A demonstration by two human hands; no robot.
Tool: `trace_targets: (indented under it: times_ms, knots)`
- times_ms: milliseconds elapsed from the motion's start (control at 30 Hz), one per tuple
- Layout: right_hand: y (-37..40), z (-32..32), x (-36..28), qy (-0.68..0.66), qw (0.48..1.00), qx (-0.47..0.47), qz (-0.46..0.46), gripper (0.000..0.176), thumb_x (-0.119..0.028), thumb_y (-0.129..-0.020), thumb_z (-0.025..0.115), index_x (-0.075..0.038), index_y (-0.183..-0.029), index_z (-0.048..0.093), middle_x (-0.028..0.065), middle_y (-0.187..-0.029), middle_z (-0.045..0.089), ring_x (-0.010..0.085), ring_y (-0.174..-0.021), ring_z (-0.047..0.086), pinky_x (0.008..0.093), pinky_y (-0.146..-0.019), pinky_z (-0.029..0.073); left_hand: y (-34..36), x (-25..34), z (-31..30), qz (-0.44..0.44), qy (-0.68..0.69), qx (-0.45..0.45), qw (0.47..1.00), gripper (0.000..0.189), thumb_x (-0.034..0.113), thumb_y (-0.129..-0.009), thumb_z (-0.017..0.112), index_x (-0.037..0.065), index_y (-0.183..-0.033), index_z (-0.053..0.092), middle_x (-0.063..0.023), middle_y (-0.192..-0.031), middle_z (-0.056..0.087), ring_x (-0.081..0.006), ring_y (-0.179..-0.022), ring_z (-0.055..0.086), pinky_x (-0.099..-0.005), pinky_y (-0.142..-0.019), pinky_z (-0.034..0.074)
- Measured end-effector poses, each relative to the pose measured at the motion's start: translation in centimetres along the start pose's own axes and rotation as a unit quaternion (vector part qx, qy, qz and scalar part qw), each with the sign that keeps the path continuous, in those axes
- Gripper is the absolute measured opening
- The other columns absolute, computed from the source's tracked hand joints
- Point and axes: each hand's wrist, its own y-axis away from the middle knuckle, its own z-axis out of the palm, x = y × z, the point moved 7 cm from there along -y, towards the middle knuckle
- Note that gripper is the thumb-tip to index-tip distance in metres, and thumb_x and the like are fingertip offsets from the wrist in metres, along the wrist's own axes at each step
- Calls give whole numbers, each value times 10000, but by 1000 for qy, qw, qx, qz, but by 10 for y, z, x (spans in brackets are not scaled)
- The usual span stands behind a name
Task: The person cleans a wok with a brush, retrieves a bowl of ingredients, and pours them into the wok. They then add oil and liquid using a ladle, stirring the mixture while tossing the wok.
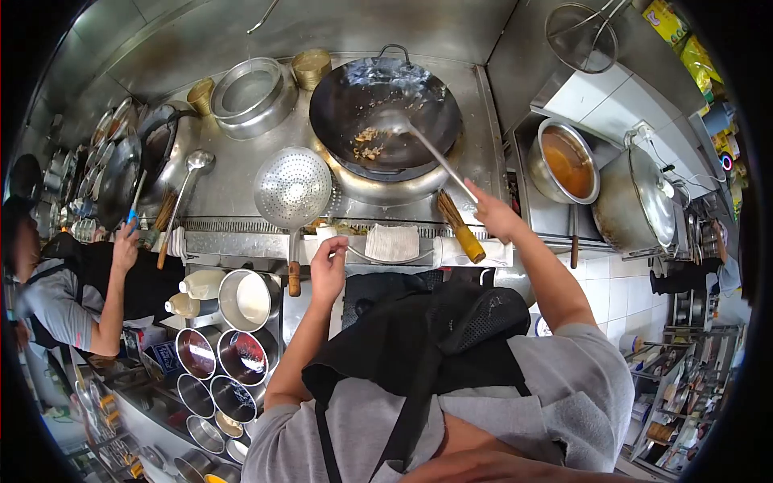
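Observation:
My right hand (pixel 493 214) is closed round the handle of a long wok ladle (pixel 433 153). The ladle's bowl rests inside a dark wok (pixel 439 121), beside small browned food pieces (pixel 369 145). My left hand (pixel 327 275) is held at the stove's front edge with its fingers curled in; whether anything is between them is hidden. Close to it are a folded white cloth (pixel 392 241) and a curved metal rail. A perforated skimmer (pixel 293 189) with a wooden handle lies left of the wok. A bamboo brush (pixel 462 229) lies near my right hand.
A pot of brown liquid (pixel 568 165) and a large lidded pot (pixel 632 201) stand right. Nested metal pans (pixel 256 101) sit behind the skimmer. Containers of sauces (pixel 243 354) are at lower left. A co-worker (pixel 76 298) works at the left; another person is far right.

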Motion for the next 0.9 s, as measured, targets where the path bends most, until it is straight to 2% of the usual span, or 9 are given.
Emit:
trace_targets:
  times_ms: [67,200,267,300,600,700,767,800,900]
  knots:
    - [-17,-16,3,-170,984,34,45,866,-57,-867,508,-315,-1545,33,311,-1068,618,411,-893,643,487,-807,495,-8,23,21,15,19,-8,1000,185,9,-943,512,-3,-1101,609,-59,-1005,646,-124,-925,596,-265,-806,483]
    - [-41,-20,6,-140,977,132,88,846,-53,-877,512,-303,-1547,60,309,-1084,614,405,-868,641,464,-798,500,-3,29,56,40,13,-65,997,188,21,-944,529,13,-1105,626,-55,-972,668,-136,-890,616,-267,-769,486]
    - [-70,-4,26,-166,971,159,64,837,-22,-893,532,-345,-1546,118,163,-883,622,189,-594,524,354,-549,500,9,9,69,-11,-45,-119,992,189,58,-948,538,5,-1105,628,-54,-949,678,-131,-866,617,-279,-756,490]
    - [-74,-7,21,-195,968,153,-24,837,-13,-889,536,-316,-1552,125,107,-780,584,163,-535,493,329,-503,476,18,9,72,-23,-94,-132,986,199,86,-946,552,4,-1110,629,-76,-931,694,-150,-847,638,-293,-757,497]
    - [-57,3,5,-563,824,-65,20,791,16,-903,508,-221,-1558,133,28,-681,478,116,-476,458,279,-428,412,131,-167,4,-268,-188,-105,939,271,133,-873,624,-6,-1104,652,-137,-910,715,-184,-726,669,-318,-673,536]
    - [-61,-9,10,-447,894,-26,-22,797,4,-914,513,-241,-1558,114,32,-684,481,115,-477,458,269,-428,409,189,-213,-41,-353,-177,-22,919,219,155,-841,601,27,-994,691,-100,-782,700,-190,-629,653,-332,-593,533]
    - [-53,-10,3,-485,873,-51,-18,797,3,-918,514,-243,-1559,109,32,-685,481,114,-480,460,269,-431,412,227,-302,-76,-1,-305,-153,940,206,254,-805,598,72,-816,692,-70,-769,684,-233,-690,670,-385,-634,544]
    - [-51,-10,0,-520,851,-72,-14,798,2,-921,515,-246,-1559,104,32,-687,481,112,-483,462,270,-434,414,229,-309,-74,0,-303,-152,941,206,254,-805,598,72,-816,692,-70,-769,684,-233,-690,670,-385,-634,544]
    - [-57,-14,4,-517,852,-87,4,795,5,-923,513,-240,-1559,104,26,-689,479,109,-487,456,266,-436,414,264,-345,-90,-304,-56,5,951,176,212,-859,594,74,-911,689,-53,-821,674,-186,-722,650,-312,-630,521]
